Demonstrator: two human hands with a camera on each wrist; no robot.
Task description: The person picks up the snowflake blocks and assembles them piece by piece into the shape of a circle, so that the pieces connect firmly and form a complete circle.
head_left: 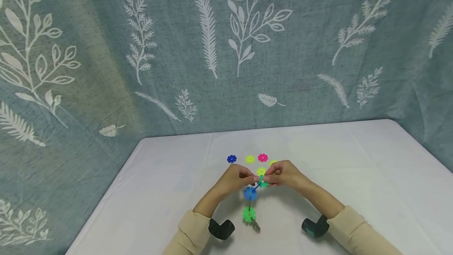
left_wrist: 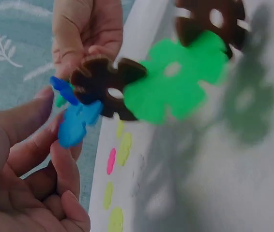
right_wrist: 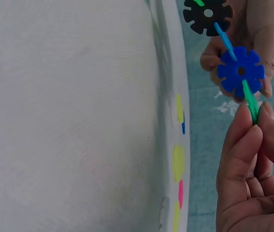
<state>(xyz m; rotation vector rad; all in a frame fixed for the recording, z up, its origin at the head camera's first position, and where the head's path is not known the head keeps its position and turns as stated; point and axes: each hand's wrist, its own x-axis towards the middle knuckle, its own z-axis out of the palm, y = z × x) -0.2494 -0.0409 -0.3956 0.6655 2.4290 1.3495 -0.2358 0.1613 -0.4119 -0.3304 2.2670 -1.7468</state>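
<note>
Disc chain (head_left: 250, 202) held off table: green, blue, dark, green discs slotted edgewise w/ light-blue link.

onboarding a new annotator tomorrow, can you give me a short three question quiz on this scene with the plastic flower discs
1. True or false: both hands grip the linked chain of discs above the white table.
2. Multiple choice: which loose disc on the table lies farthest to the person's left? A) the pink disc B) the dark blue disc C) an orange disc
3. In the right wrist view, what colour is the disc edge pinched by the right hand's fingertips?

Key:
1. True: the left hand and the right hand meet at the chain's top end.
2. B: the dark blue disc sits left of the yellow disc and the pink disc.
3. Green.
</note>
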